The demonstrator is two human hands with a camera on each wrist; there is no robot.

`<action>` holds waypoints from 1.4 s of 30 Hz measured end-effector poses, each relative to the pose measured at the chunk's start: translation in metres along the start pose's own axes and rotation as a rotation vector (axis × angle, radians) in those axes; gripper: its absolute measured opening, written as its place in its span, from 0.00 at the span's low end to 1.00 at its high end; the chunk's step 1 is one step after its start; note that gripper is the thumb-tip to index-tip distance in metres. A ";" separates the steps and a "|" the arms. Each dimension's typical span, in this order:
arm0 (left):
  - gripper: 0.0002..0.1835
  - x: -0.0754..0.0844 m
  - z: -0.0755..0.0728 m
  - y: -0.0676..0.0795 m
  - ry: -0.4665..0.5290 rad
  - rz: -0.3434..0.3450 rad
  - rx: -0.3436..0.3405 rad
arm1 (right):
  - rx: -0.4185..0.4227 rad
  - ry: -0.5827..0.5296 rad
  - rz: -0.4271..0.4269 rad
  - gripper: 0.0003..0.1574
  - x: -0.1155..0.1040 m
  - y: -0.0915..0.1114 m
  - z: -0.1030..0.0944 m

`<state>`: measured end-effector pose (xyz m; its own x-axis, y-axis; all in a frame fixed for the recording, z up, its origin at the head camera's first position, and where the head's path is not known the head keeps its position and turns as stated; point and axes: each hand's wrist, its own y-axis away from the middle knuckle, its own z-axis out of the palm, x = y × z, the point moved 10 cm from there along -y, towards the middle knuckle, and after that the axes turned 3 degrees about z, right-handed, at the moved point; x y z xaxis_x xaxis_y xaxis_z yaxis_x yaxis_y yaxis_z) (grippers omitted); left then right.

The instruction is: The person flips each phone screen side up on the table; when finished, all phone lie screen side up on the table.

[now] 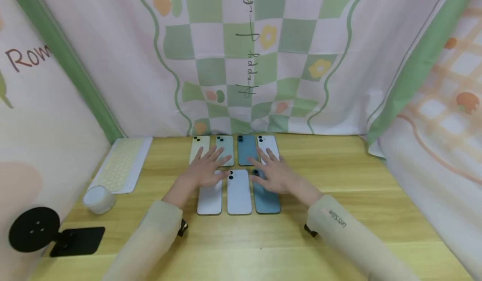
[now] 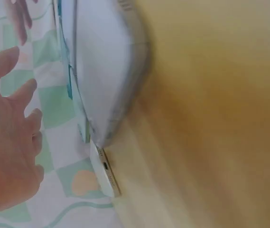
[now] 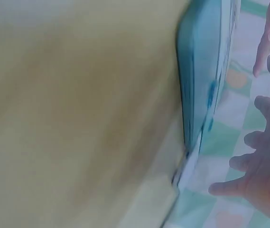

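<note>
Smartphones lie face down in two rows on the wooden table. At the back are a cream phone (image 1: 202, 142), a pale green phone (image 1: 226, 144), a blue phone (image 1: 246, 147) and a white phone (image 1: 268, 141). Nearer are a left white phone (image 1: 209, 202), a middle white phone (image 1: 239, 195) and a teal phone (image 1: 268, 202). My left hand (image 1: 205, 171), fingers spread, hovers over the left phones, overlapping both rows. Likewise spread, my right hand (image 1: 276, 175) is over the right ones. Both wrist views show a gap between fingers and phones; neither hand holds anything.
A white keyboard (image 1: 117, 164) lies at the back left, with a round white-lidded jar (image 1: 98, 199) at its front corner. A black stand with a round head (image 1: 34, 229) sits front left. Printed curtains (image 1: 241, 63) hang along the table's back edge and sides.
</note>
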<state>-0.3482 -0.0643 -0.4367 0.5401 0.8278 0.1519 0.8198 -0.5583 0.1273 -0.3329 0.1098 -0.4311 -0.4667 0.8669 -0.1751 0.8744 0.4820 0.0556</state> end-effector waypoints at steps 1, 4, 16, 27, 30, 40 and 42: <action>0.35 0.000 -0.003 -0.005 -0.008 -0.001 -0.003 | 0.010 0.004 0.006 0.42 0.005 -0.003 -0.004; 0.35 0.002 -0.010 -0.023 -0.043 -0.008 -0.012 | 0.027 0.015 0.032 0.42 0.022 -0.012 -0.015; 0.35 0.030 0.005 -0.106 -0.085 -0.010 -0.109 | -0.039 0.001 0.089 0.41 0.075 -0.023 -0.010; 0.33 0.035 0.014 -0.149 -0.024 -0.049 -0.081 | -0.138 -0.088 -0.013 0.37 0.078 -0.025 0.010; 0.33 0.035 0.014 -0.157 0.023 -0.060 -0.074 | -0.139 -0.079 -0.008 0.36 0.079 -0.024 0.010; 0.36 0.033 0.017 -0.172 0.070 -0.098 -0.098 | -0.114 -0.087 0.015 0.34 0.075 -0.027 0.012; 0.35 0.036 0.016 -0.174 0.079 -0.091 -0.088 | -0.111 -0.077 0.027 0.33 0.076 -0.027 0.012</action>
<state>-0.4686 0.0639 -0.4693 0.4447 0.8701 0.2124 0.8430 -0.4867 0.2291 -0.3903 0.1609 -0.4577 -0.4281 0.8694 -0.2469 0.8643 0.4736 0.1691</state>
